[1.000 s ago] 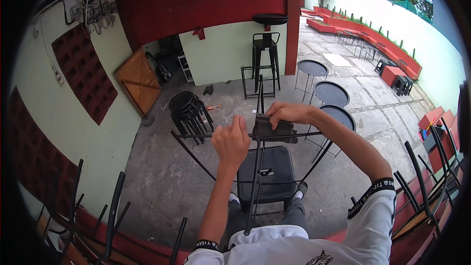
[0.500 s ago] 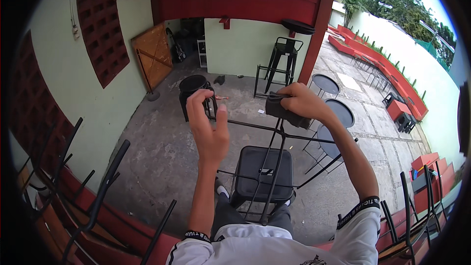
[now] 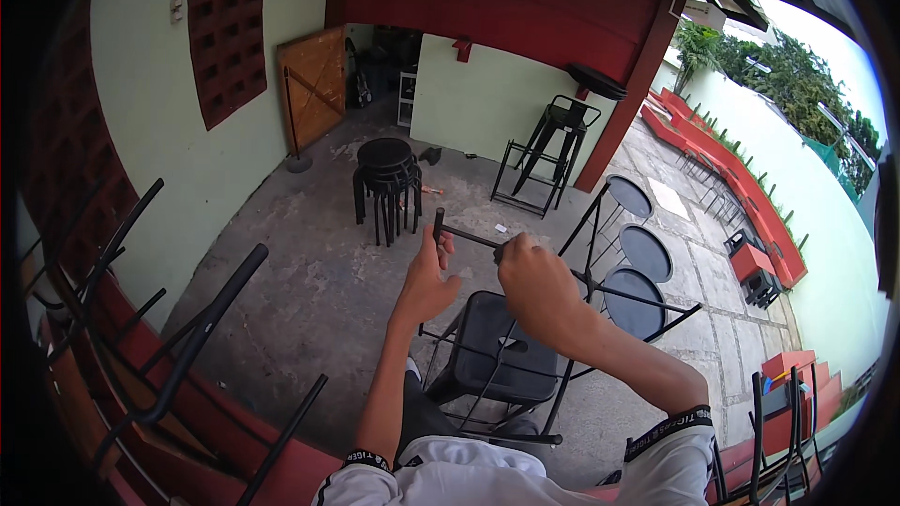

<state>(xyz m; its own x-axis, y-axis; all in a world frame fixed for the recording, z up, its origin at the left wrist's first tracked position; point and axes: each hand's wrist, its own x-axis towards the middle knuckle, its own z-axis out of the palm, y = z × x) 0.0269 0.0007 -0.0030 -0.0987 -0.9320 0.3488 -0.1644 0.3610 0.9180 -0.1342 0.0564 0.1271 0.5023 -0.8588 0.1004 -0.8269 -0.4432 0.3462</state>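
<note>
A black metal frame of thin tubes (image 3: 469, 236) is tilted in front of me, above a black square-seated stool (image 3: 502, 361) standing between my legs. My left hand (image 3: 428, 283) has its fingers curled round a tube end at the frame's left side, thumb held apart. My right hand (image 3: 544, 295) is closed against the same bar, on a dark grey cloth (image 3: 502, 254). Only a small edge of the cloth shows; the hand hides the rest.
Stacked black round stools (image 3: 386, 164) stand ahead. A tall black chair (image 3: 565, 126) is by the wall. Round black tables (image 3: 645, 253) line the right. Upturned metal legs (image 3: 202, 337) jut up at left, more at lower right. A broom (image 3: 297, 165) leans beside the wooden door.
The frame has turned and shifted. My left hand, open before, has moved down and now grips its tube end. My right hand with the cloth has come down and left onto the bar.
</note>
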